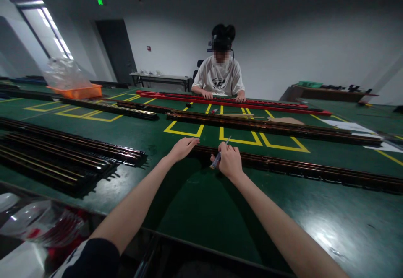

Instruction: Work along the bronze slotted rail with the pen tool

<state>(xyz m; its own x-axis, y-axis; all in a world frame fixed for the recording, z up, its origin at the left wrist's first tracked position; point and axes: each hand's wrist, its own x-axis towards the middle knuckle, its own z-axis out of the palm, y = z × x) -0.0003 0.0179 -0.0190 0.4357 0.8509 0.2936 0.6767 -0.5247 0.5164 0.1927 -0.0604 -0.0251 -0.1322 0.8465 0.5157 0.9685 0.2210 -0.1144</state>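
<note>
A long dark rail (302, 170) with copper-coloured lines runs across the green table in front of me, from the middle to the right edge. My left hand (184, 149) rests at its near-left end, fingers stretched out and held close together, palm down. What lies under those fingers is hidden. Just to the right, my right hand (231, 159) is closed round a slim pen-like tool (216, 160) with a bluish-grey body. The tool is tilted, its thin end up and its thicker end down by the rail. Its exact kind is too blurred to tell.
Several similar dark rails (63, 160) lie at left, and another bundle (267, 127) crosses beyond my hands. Across the table (189, 211), a person (218, 76) has both hands on a red rail (252, 102). An orange tray (77, 92) holds clear plastic.
</note>
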